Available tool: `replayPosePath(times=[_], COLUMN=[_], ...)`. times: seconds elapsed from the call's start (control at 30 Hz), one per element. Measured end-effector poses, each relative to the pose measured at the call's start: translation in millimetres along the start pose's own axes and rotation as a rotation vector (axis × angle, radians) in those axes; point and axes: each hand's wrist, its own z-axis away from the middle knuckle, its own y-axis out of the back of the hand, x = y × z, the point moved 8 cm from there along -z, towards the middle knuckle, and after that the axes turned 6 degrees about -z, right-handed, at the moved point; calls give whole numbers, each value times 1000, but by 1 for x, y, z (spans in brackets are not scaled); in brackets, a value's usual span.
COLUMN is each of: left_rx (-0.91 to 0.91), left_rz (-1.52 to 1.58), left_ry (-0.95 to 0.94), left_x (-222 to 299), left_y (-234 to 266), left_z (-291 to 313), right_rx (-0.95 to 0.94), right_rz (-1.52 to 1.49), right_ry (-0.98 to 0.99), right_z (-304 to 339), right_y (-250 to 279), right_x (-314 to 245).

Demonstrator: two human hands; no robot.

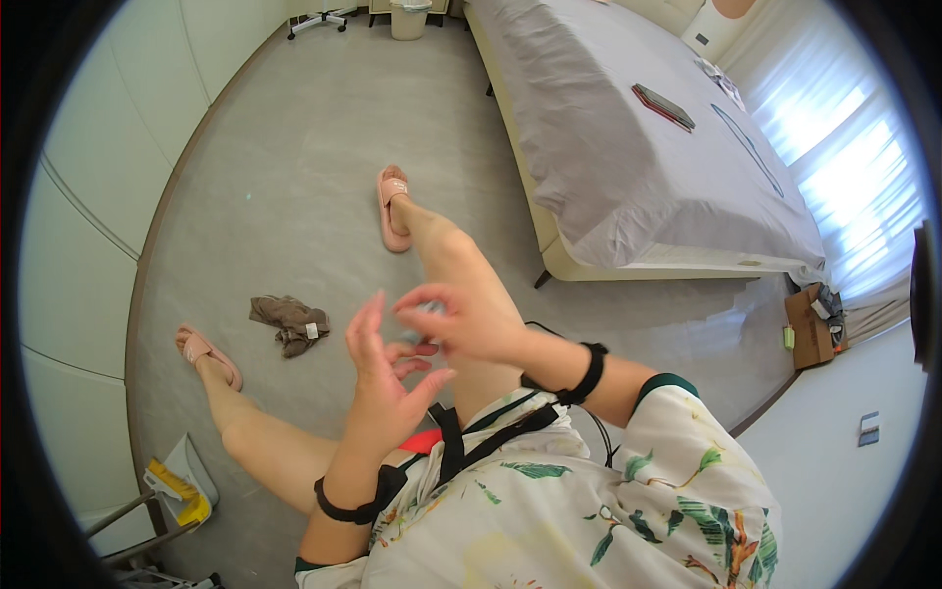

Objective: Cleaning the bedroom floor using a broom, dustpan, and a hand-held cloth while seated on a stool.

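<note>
Cream fabric printed with green leaves forms the wearer's shirt (549, 535), crossed by a black strap (453, 447). Just beyond it, the bare left hand (378, 383) is raised, thumb and fingers spread wide; the bare right hand (466, 319) faces it, fingers curled and blurred, its gap narrower. Neither shows a clear hold; whether something tiny sits between the fingertips cannot be told. Good handling here, as a judgement, means loose, unhurried fingers kept in plain view, with the black wristbands (593, 373) clear of the strap. Farther off, a crumpled brown cloth (287, 321) lies untouched on the grey floor (294, 147), between two pink slippers (384, 218), well apart from both hands. Soft and bunched, it would probably lift best by one gathered fold. Beyond stand a grey-covered bed (608, 128) and, farthest, a pale bin (408, 22).
</note>
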Motion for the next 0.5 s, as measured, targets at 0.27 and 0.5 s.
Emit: replayPosePath(times=[0.27, 0.5], left_rx=[131, 455], left_rz=[-214, -158], left_ry=[45, 245], left_x=[-26, -82], left_y=[55, 137], left_z=[38, 106], right_rx=[1149, 1294], right_rz=[62, 363], right_ry=[338, 124], right_z=[88, 101], right_y=[355, 536], right_x=[-105, -108])
